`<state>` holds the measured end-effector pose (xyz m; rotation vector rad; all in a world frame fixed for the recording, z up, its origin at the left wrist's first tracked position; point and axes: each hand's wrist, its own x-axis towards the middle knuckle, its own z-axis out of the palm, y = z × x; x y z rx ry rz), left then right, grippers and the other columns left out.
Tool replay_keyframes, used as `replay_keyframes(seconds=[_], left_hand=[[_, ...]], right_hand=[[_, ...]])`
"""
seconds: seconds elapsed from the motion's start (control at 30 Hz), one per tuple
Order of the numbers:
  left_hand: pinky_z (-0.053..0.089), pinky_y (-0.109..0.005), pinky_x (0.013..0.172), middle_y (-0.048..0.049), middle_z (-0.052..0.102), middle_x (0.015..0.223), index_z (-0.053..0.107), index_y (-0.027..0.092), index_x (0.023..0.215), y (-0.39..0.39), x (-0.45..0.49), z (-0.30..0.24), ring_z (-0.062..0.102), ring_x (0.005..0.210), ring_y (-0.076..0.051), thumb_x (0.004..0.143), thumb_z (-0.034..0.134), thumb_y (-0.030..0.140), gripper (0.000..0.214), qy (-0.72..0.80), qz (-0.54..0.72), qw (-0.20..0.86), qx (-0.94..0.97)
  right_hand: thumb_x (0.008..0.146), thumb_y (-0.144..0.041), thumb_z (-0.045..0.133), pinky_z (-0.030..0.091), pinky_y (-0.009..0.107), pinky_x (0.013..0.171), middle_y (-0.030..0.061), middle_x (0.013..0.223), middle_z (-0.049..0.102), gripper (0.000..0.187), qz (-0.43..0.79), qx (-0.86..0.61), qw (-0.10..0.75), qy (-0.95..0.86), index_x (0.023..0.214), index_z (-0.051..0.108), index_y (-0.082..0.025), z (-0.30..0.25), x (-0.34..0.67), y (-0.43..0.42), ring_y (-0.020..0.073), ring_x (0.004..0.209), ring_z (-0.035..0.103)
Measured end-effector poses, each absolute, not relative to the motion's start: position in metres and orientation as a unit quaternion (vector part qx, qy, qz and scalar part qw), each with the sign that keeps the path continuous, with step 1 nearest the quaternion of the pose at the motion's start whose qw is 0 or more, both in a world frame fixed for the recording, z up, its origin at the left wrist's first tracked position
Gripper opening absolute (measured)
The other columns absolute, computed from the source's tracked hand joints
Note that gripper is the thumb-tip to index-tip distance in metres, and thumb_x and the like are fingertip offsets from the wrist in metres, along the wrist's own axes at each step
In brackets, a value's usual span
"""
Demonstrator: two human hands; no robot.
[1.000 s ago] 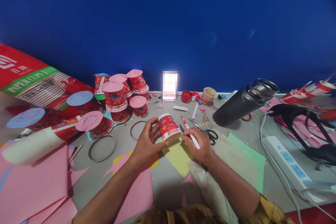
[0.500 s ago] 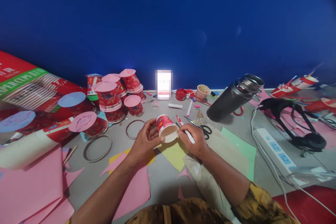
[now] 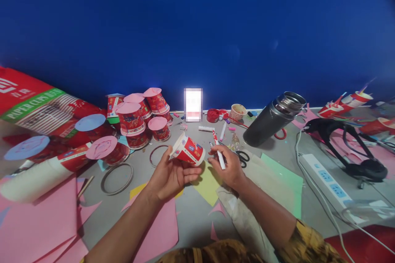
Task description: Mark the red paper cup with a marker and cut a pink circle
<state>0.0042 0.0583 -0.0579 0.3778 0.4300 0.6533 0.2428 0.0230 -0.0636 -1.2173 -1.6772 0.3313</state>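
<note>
My left hand [image 3: 174, 176] holds a red printed paper cup [image 3: 190, 151], tipped on its side. The thumb is at the cup's left end and the fingers spread under its wall. To the right, my right hand [image 3: 228, 165] is closed around a white marker [image 3: 221, 160], slightly apart from the cup. A red-and-white slim piece [image 3: 215, 135] shows beyond its fingers; whether it belongs to the same marker I cannot tell. Black-handled scissors [image 3: 243, 158] lie beside this hand, their blades mostly hidden. Beneath the hands is yellow paper [image 3: 208, 187].
Paper-topped red cups [image 3: 131, 121] are stacked at left, near a paper cup bag [image 3: 40, 102]. A dark flask [image 3: 268, 125] stands at right, before a power strip [image 3: 330, 185] and black headgear [image 3: 345, 148]. Pink sheets [image 3: 40, 222] and metal rings [image 3: 117, 178] lie at left.
The cup has turned in my left hand: its open mouth faced me, and now its printed side does. My right hand has drawn off the cup's rim, still holding the marker.
</note>
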Motion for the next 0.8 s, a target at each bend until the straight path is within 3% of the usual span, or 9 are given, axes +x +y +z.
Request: replay_keyframes(seconds=[0.13,0.27,0.33,0.43,0.57,0.67,0.8], left_hand=[[0.068,-0.039,0.083,-0.0226,0.086,0.11,0.075,0.005,0.125,0.057,0.005,-0.06,0.086,0.091,-0.033,0.096,0.069,0.073,0.073,0.189,0.299,0.918,0.179],[0.065,-0.042,0.094,-0.0197,0.083,0.126,0.07,0.013,0.136,0.052,0.008,-0.059,0.082,0.113,-0.034,0.098,0.073,0.056,0.058,0.221,0.371,0.879,0.201],[0.062,-0.045,0.102,-0.0179,0.079,0.136,0.066,0.016,0.143,0.05,0.009,-0.059,0.076,0.126,-0.036,0.094,0.079,0.045,0.059,0.238,0.393,0.857,0.234],[0.06,-0.045,0.106,-0.015,0.077,0.14,0.065,0.019,0.145,0.046,0.011,-0.058,0.073,0.13,-0.036,0.08,0.087,0.032,0.069,0.257,0.403,0.83,0.285],[0.061,-0.037,0.102,-0.0112,0.075,0.144,0.068,0.024,0.143,0.043,0.013,-0.051,0.072,0.13,-0.033,0.065,0.094,0.022,0.083,0.284,0.405,0.81,0.315],[0.063,-0.037,0.098,-0.0111,0.069,0.152,0.065,0.028,0.147,0.041,0.014,-0.046,0.071,0.132,-0.034,0.063,0.096,0.022,0.089,0.295,0.39,0.806,0.334],[0.065,-0.044,0.099,-0.0111,0.063,0.159,0.06,0.034,0.151,0.04,0.016,-0.047,0.072,0.128,-0.035,0.065,0.096,0.03,0.093,0.306,0.39,0.787,0.368]], right_hand=[[0.09,-0.026,0.073,0.061,0.032,0.069,0.005,0.096,0.083,0.026,0.201,-0.503,0.497,-0.678,0.115,0.067,-0.025,-0.063,0.242,0.02,0.0176,0.067,0.07],[0.092,-0.033,0.075,0.061,0.029,0.066,0.0049,0.099,0.081,0.027,0.29,-0.503,0.51,-0.635,0.116,0.065,-0.025,-0.065,0.242,0.02,0.0171,0.071,0.071],[0.087,-0.041,0.083,0.063,0.032,0.072,0.0089,0.113,0.081,0.043,0.33,-0.485,0.526,-0.615,0.122,0.063,-0.025,-0.069,0.242,0.022,0.0206,0.086,0.077],[0.076,-0.052,0.095,0.065,0.042,0.094,0.015,0.134,0.076,0.072,0.375,-0.456,0.544,-0.597,0.131,0.057,-0.026,-0.074,0.242,0.025,0.0286,0.114,0.078],[0.066,-0.065,0.1,0.059,0.05,0.108,0.0166,0.139,0.073,0.093,0.406,-0.452,0.522,-0.598,0.138,0.054,-0.026,-0.073,0.242,0.024,0.0328,0.125,0.074],[0.067,-0.067,0.099,0.059,0.049,0.11,0.0162,0.139,0.072,0.094,0.392,-0.454,0.518,-0.609,0.138,0.056,-0.025,-0.068,0.243,0.022,0.0327,0.126,0.073],[0.07,-0.063,0.098,0.059,0.049,0.11,0.015,0.138,0.071,0.09,0.287,-0.474,0.509,-0.658,0.14,0.058,-0.024,-0.065,0.246,0.021,0.0346,0.128,0.071]])
